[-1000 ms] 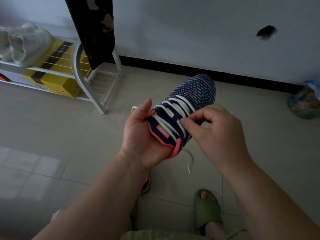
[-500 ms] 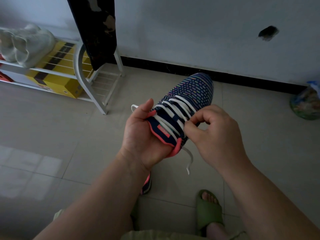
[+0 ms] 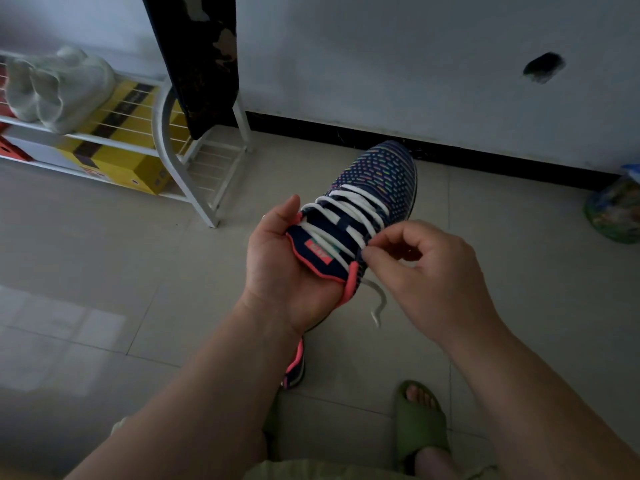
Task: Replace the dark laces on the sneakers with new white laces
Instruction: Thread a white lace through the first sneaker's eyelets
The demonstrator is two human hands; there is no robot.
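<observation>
White lace [image 3: 349, 216] crosses the sneaker [image 3: 367, 202], which is held at the centre of the frame. The left hand [image 3: 277, 268] cups its heel end, thumb along the collar. The right hand [image 3: 429, 271] pinches the lace at the upper eyelets on the right edge; a loose end [image 3: 379, 303] dangles below. To do this step well, I would pull each crossing snug and flat, working toward the tongue and keeping both ends even. Compared with a second ago, the right hand has slid slightly rightward off the tongue, exposing more crossings. A second sneaker [image 3: 296, 365] peeks out below the left wrist, and a rack [image 3: 166, 133] stands in the upper left.
</observation>
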